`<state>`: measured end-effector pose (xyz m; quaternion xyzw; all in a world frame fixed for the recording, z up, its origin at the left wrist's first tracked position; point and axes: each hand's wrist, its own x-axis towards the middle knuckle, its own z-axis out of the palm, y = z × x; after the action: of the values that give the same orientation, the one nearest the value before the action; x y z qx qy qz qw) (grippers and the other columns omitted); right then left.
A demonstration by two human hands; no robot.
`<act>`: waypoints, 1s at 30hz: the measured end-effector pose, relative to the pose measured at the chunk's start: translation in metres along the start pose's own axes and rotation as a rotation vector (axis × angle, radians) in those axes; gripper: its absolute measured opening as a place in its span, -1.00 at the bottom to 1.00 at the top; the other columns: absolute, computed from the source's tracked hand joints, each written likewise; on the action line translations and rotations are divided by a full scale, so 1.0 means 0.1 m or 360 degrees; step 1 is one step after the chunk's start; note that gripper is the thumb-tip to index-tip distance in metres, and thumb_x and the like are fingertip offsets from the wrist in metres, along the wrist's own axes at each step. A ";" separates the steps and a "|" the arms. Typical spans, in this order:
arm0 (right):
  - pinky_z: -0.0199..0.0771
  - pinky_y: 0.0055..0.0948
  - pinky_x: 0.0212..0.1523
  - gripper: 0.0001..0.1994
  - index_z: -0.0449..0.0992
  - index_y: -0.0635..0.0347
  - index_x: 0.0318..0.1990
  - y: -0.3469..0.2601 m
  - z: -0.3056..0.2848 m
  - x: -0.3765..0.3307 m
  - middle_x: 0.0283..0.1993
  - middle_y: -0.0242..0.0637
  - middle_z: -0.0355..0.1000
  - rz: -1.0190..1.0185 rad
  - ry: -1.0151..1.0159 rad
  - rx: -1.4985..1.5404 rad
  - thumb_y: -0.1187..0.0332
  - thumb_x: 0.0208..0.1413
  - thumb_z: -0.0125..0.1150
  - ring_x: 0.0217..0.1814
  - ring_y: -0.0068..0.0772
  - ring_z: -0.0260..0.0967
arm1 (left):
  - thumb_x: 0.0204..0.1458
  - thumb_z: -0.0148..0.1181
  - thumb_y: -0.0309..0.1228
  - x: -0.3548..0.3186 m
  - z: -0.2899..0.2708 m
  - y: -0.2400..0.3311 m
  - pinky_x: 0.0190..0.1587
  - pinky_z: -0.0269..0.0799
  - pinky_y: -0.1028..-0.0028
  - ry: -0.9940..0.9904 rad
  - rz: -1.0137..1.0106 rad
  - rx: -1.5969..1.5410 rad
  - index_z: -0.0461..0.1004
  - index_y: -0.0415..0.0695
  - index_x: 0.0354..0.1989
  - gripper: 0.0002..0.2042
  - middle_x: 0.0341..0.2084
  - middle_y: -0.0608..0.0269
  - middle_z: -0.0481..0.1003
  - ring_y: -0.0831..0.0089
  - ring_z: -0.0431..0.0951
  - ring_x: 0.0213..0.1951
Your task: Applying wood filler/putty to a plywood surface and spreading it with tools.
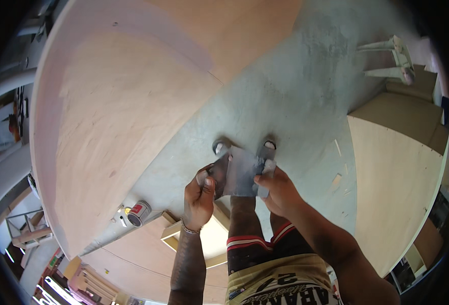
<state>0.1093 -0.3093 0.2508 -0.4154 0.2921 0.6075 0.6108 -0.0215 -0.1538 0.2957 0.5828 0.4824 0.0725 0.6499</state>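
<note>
A dusty grey sheet that looks like sandpaper [242, 173] is stretched between my two hands, in front of my legs and above the floor. My left hand [200, 197] pinches its left edge, with the thumb on top. At the opposite edge, my right hand [276, 187] grips the sheet between thumb and fingers. Pale, whitish patches show by the fingers of both hands; blur hides whether these are dust or folded parts of the sheet.
A large curved wooden panel [128, 112] spans the left side. To the right stands a plywood box [392, 168], with a pale stool [401, 61] beyond it. A paint can [139, 212] and a wooden frame [171, 237] sit at lower left. Wood scraps [337, 180] lie on the concrete floor [295, 101].
</note>
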 end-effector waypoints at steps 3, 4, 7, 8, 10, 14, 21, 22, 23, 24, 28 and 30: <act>0.34 -0.27 0.14 -0.64 0.36 0.25 0.05 0.18 -0.48 0.69 -0.04 -0.24 0.44 -0.0640 -0.0052 -0.0955 0.60 0.06 0.07 0.04 -0.30 0.40 | 0.32 -0.18 -0.20 0.21 -0.16 -0.39 -0.51 0.12 0.51 -0.0500 -0.0198 0.0371 0.32 -0.19 -0.41 -0.65 -0.65 0.46 0.19 0.67 0.14 -0.53; 0.34 -0.28 0.14 -0.66 0.38 0.27 0.03 0.07 -0.44 0.86 -0.06 -0.24 0.46 -0.0793 -0.0026 -0.1322 0.60 0.05 0.08 0.02 -0.30 0.42 | 0.32 -0.18 -0.20 0.23 -0.21 -0.66 -0.51 0.12 0.51 -0.0514 -0.0232 0.0391 0.32 -0.19 -0.41 -0.65 -0.65 0.46 0.19 0.67 0.14 -0.53; 0.36 -0.35 0.05 -0.68 0.43 0.33 0.01 -0.30 -0.24 1.54 -0.13 -0.27 0.49 -0.0694 -0.0013 -0.0305 0.55 0.05 0.11 -0.06 -0.35 0.43 | 0.32 -0.16 -0.16 0.28 -0.31 -1.26 -0.51 0.15 0.52 0.0120 -0.0607 -0.0016 0.35 -0.15 -0.36 -0.66 -0.64 0.52 0.23 0.65 0.18 -0.55; 0.37 -0.39 0.02 -0.68 0.45 0.34 0.01 -0.34 -0.21 1.80 -0.14 -0.28 0.49 -0.0784 -0.0020 -0.0259 0.53 0.05 0.12 -0.09 -0.39 0.43 | 0.32 -0.16 -0.16 0.30 -0.34 -1.43 -0.51 0.15 0.52 0.0091 -0.0626 0.0007 0.35 -0.15 -0.36 -0.66 -0.64 0.52 0.23 0.65 0.18 -0.55; 0.35 -0.50 -0.05 -0.65 0.44 0.34 0.05 -0.31 0.01 2.23 -0.15 -0.32 0.49 -0.0950 0.0251 -0.0732 0.52 0.06 0.10 -0.14 -0.50 0.38 | 0.30 -0.12 -0.14 0.28 -0.48 -1.71 -0.53 0.14 0.57 0.0446 -0.0728 -0.0530 0.36 -0.13 -0.28 -0.70 -0.63 0.56 0.26 0.68 0.21 -0.57; 0.33 -0.54 -0.39 -0.55 0.44 0.31 0.11 -0.12 0.17 3.27 -0.36 -0.34 0.45 -0.1179 0.0440 -0.0436 0.54 0.00 -0.06 -0.42 -0.64 0.28 | 0.29 -0.10 -0.11 0.33 -0.52 -1.93 -0.68 -0.08 0.61 0.0642 -0.1006 -0.0684 0.38 0.05 -0.36 -0.74 -0.77 0.59 0.11 0.74 0.04 -0.74; 0.38 -0.49 -0.01 -0.56 0.37 0.24 0.11 0.08 0.53 4.13 0.03 -0.15 0.39 -0.1847 0.0826 -0.0598 0.64 0.01 0.06 -0.02 -0.36 0.39 | 0.27 -0.03 -0.16 0.48 -0.74 -2.14 -0.69 -0.07 0.61 0.0549 -0.1124 -0.0609 0.26 0.05 -0.42 -0.76 -0.74 0.57 0.12 0.74 0.04 -0.74; 0.40 -0.44 0.01 -0.52 0.33 0.21 0.12 0.21 0.72 4.13 0.09 -0.11 0.35 -0.2002 0.0891 -0.0588 0.66 -0.03 0.09 0.03 -0.27 0.39 | 0.28 -0.04 -0.16 0.48 -0.84 -2.20 -0.69 -0.08 0.61 0.0516 -0.1098 -0.0621 0.26 0.05 -0.42 -0.76 -0.74 0.57 0.12 0.74 0.03 -0.74; 0.43 -0.35 0.03 -0.49 0.29 0.18 0.11 0.31 0.86 4.09 0.12 -0.09 0.29 -0.2028 0.0933 -0.0688 0.70 -0.08 0.09 0.07 -0.17 0.38 | 0.28 -0.05 -0.15 0.49 -0.95 -2.23 -0.70 -0.09 0.62 0.0482 -0.1080 -0.0633 0.26 0.05 -0.42 -0.76 -0.75 0.57 0.12 0.74 0.02 -0.75; 0.41 -0.36 0.07 -0.47 0.29 0.19 0.13 0.42 0.94 4.03 0.13 -0.09 0.29 -0.2003 0.0885 -0.0719 0.72 -0.07 0.04 0.11 -0.16 0.36 | 0.28 -0.05 -0.15 0.49 -1.01 -2.23 -0.70 -0.09 0.62 0.0480 -0.1091 -0.0629 0.26 0.05 -0.42 -0.76 -0.75 0.57 0.12 0.74 0.02 -0.75; 0.37 -0.48 0.08 -0.51 0.34 0.24 0.15 0.55 0.43 3.93 0.06 -0.12 0.44 -0.1600 0.0534 -0.0802 0.71 -0.01 -0.02 0.12 -0.36 0.38 | 0.28 -0.06 -0.14 0.55 -1.06 -2.21 -0.70 -0.14 0.61 0.0486 -0.1028 -0.0667 0.29 0.05 -0.40 -0.76 -0.75 0.58 0.12 0.76 0.00 -0.76; 0.41 -0.36 0.05 -0.51 0.40 0.22 0.14 0.34 0.33 3.87 -0.04 0.03 0.49 -0.1140 0.0797 -0.0518 0.63 -0.02 -0.09 0.01 -0.17 0.48 | 0.28 -0.06 -0.13 0.53 -1.09 -2.15 -0.69 -0.11 0.61 0.0508 -0.1085 -0.0659 0.28 0.05 -0.40 -0.75 -0.74 0.58 0.12 0.77 0.00 -0.74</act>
<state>0.1064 -0.0901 -0.0714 -0.7143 0.1696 0.2772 0.6198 -0.1724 -0.1106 0.1050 0.2289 0.7172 0.0382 0.6570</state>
